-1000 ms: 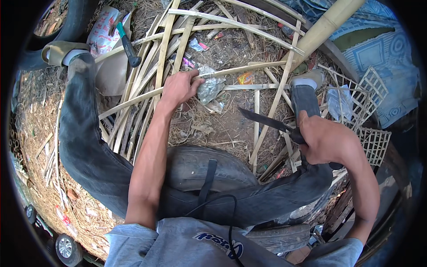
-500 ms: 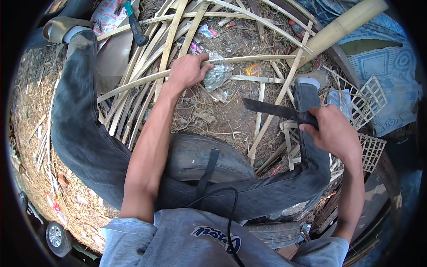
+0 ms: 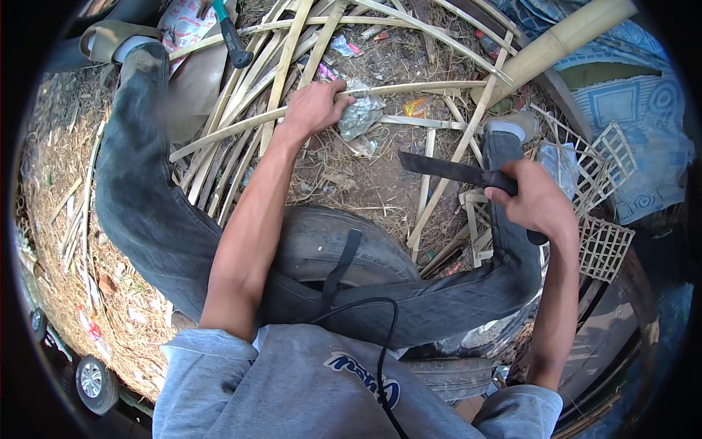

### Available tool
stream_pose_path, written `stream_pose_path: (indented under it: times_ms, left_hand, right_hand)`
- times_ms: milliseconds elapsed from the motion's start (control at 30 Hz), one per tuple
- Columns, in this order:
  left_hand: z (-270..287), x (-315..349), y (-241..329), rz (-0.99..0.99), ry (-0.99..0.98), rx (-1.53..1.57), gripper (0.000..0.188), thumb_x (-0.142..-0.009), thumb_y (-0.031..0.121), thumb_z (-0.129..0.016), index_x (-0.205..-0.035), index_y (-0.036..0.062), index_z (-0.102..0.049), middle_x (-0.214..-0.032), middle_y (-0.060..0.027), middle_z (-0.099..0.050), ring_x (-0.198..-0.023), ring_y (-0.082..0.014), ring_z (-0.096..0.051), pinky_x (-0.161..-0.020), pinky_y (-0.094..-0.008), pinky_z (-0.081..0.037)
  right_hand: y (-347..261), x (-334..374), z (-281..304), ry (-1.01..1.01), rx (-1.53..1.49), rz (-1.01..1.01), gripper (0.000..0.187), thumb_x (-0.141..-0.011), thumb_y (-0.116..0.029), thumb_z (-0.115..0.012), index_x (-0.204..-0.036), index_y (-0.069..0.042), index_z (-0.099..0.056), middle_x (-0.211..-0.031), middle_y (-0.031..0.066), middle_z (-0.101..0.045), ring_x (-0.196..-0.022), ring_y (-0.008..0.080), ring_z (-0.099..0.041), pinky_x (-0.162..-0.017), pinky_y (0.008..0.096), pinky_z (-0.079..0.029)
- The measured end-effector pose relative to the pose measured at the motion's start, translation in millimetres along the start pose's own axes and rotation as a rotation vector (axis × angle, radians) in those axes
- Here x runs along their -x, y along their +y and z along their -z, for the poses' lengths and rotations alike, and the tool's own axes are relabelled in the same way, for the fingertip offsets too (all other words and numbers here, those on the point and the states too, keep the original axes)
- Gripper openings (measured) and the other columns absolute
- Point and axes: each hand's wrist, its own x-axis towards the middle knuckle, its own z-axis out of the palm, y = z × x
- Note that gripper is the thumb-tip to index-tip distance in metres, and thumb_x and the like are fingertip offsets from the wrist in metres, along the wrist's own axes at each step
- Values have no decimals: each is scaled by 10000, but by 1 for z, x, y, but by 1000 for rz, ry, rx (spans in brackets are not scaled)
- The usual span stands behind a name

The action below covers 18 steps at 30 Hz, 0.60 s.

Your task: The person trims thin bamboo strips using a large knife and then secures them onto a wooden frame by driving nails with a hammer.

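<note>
Left hand [image 3: 316, 108] unmoved on the long, thin, pale bamboo strip [image 3: 409, 88], thumb and curled fingers closed on it. Strip lay across the littered ground [image 3: 387, 194], one end beside the left lower leg, the other near the thick yellow bamboo pole [image 3: 556, 51]. Right hand [image 3: 541, 194] wrapped tight round the handle of the dark, long-bladed knife [image 3: 442, 168]. A second earlier it sat lower against the right shin, blade sloping; now higher, blade nearer level, pointing left, apart from the strip. Handle mostly hidden by the fist, butt showing below. Left fingertips hard to make out. Crumpled silvery packet [image 3: 360, 117] partly behind strip and hand. Black rubber tyre [image 3: 314, 241] partly covered by the legs.
</note>
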Motion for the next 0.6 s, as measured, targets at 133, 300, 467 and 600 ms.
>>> stream_pose_path:
  times_ms: [133,300,467,600]
  left_hand:
    - [1,2,-4,-7,41,31,395,-939,416,-628,-1155,92,-700,-940,-207,-733,-948,-380,-698,-855,-488,-531]
    - [2,2,2,21,-3,41,394,-938,416,-628,-1151,91,-697,-964,-212,-729,-965,-392,-689,-867,-494,-524]
    - [-5,3,-8,-11,28,51,389,-928,421,-636,-1099,75,-684,-926,-220,-715,-932,-410,-679,-837,-507,-511]
    - [-3,1,-9,-32,57,72,387,-920,413,-646,-1043,48,-676,-888,-234,-702,-899,-426,-672,-807,-513,-499]
  right_hand:
    - [12,19,-14,77,-146,48,297,-873,-171,-713,-1044,70,-688,-861,286,-679,-862,427,-677,-790,459,-506]
    - [22,37,-30,185,-252,-20,282,-912,-175,-686,-1061,64,-692,-778,207,-684,-731,322,-676,-729,400,-504]
    - [51,58,-48,174,-579,-275,302,-936,-199,-706,-1108,49,-704,-735,38,-654,-658,89,-564,-598,278,-455]
    - [56,90,-44,324,-765,-370,370,-922,-227,-752,-1171,38,-686,-786,32,-659,-644,62,-536,-553,221,-407]
